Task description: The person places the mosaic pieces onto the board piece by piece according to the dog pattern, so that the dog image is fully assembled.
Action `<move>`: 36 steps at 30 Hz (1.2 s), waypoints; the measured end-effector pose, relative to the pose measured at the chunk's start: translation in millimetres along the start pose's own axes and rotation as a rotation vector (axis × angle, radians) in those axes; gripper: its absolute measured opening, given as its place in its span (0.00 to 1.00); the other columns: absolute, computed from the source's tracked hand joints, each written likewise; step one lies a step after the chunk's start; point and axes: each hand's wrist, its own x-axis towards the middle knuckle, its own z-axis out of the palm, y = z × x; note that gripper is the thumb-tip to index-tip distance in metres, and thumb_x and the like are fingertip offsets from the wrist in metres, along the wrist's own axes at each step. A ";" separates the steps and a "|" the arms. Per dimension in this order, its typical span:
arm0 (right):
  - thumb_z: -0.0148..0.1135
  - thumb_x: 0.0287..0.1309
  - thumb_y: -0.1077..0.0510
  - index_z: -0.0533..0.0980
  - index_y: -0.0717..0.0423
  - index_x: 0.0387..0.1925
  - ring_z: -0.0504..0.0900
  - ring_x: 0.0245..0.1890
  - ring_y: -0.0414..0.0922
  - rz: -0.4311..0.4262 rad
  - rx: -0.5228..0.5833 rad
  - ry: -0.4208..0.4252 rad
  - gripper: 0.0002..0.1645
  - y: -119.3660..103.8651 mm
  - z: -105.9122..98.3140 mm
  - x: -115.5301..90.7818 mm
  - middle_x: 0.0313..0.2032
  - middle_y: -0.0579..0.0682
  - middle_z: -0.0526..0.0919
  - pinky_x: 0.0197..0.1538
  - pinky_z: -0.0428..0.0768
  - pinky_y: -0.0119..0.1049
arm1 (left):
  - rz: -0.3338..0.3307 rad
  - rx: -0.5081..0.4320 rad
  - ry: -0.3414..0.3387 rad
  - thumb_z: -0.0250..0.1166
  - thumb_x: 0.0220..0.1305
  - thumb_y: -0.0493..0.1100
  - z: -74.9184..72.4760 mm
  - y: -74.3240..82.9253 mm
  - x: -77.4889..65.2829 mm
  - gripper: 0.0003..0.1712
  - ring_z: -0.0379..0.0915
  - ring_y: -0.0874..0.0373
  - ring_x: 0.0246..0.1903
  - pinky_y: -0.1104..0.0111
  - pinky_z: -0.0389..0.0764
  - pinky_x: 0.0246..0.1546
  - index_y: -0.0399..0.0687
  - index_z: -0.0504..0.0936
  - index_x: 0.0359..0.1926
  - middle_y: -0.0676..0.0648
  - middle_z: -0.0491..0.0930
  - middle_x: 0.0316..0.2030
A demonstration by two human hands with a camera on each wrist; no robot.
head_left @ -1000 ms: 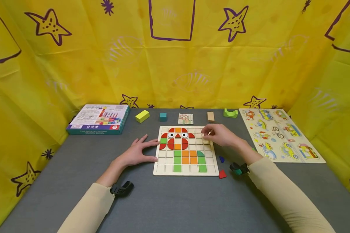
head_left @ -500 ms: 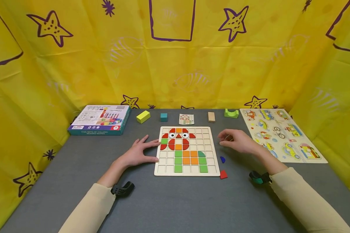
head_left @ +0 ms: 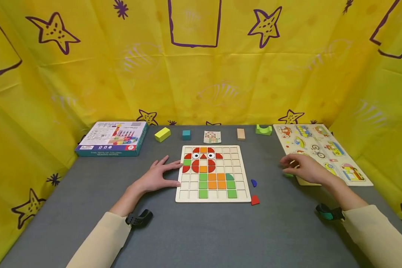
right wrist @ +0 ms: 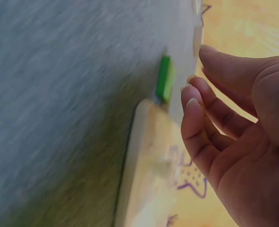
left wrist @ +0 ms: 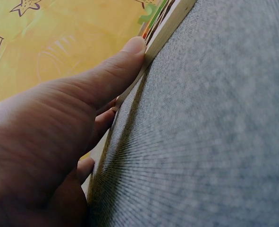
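Note:
A wooden grid board carries red, orange, green and white eye tiles laid out as a figure. My left hand lies at its left edge with fingers spread; in the left wrist view the thumb touches the board's side. Off to the right, my right hand hovers above the near left corner of a vehicle puzzle board, fingers loosely bent and nothing between them. Just under its fingertips is a green piece, partly covered by the hand and seen edge-on as a green tile in the right wrist view.
Beside the grid board lie a blue half-round piece and a red piece. Along the back stand a box, a yellow block, a teal cube, a picture card, a wooden block and a green arch.
My right hand has moved from the upper right of the grid board rightward and toward me, to the green piece by the puzzle board. The left hand has kept its place.

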 end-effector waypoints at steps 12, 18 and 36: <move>0.71 0.60 0.62 0.83 0.62 0.44 0.79 0.33 0.40 -0.004 -0.055 -0.027 0.12 15.3 4.1 -9.5 0.36 0.45 0.84 0.37 0.78 0.36 | -0.014 -0.011 -0.012 0.74 0.56 0.63 0.4 2.8 -1.8 0.46 0.34 0.36 0.76 0.35 0.37 0.69 0.55 0.72 0.73 0.50 0.63 0.74; 0.71 0.60 0.63 0.82 0.62 0.42 0.77 0.31 0.40 -0.005 -0.044 -0.045 0.10 13.3 4.5 -8.1 0.33 0.44 0.82 0.35 0.77 0.35 | -0.017 -0.004 -0.014 0.74 0.56 0.65 0.7 2.8 0.3 0.46 0.34 0.36 0.76 0.34 0.38 0.69 0.56 0.72 0.73 0.50 0.63 0.74; 0.69 0.61 0.65 0.81 0.58 0.39 0.78 0.34 0.44 -0.020 0.014 0.017 0.05 -18.0 23.2 26.3 0.34 0.46 0.82 0.39 0.78 0.40 | 0.019 0.002 -0.004 0.74 0.57 0.63 -1.9 4.0 -1.0 0.46 0.35 0.36 0.76 0.36 0.35 0.69 0.53 0.72 0.72 0.49 0.65 0.73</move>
